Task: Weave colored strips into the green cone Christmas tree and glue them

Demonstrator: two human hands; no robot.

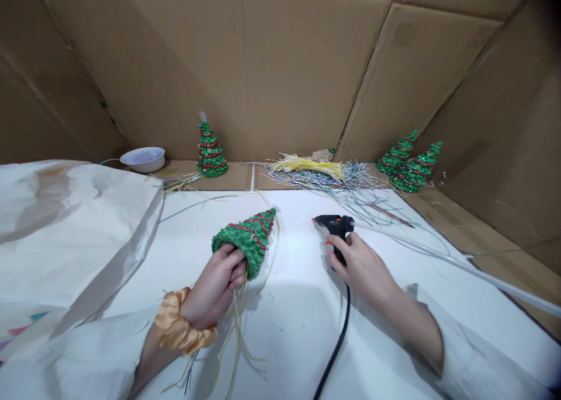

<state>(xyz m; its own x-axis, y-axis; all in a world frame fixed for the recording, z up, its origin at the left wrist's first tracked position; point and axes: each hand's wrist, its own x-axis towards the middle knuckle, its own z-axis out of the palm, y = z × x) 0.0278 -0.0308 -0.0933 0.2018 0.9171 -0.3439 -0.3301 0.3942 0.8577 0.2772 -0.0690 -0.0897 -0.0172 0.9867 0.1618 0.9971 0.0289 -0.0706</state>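
My left hand [225, 274] is closed on the open base of a small green Christmas tree [249, 236], with some fingers inside the base. The tree is tilted, its tip pointing up and right, and red garland winds round it. Yellow wires [238, 324] trail down from beside that hand. My right hand [357, 263] grips the handle of a black hot glue gun [335, 225]. Its orange nozzle points left, apart from the tree. A long, pale glue stick [438, 257] runs out of the gun's back to the right.
At the back stand a decorated tree [211, 152] and, to the right, two more green trees [414, 166]. A bundle of yellow and white wires [313, 169] lies between them. A white bowl [144, 159] is at back left, near crumpled white paper [79, 225]. Cardboard walls [298, 67] enclose the table.
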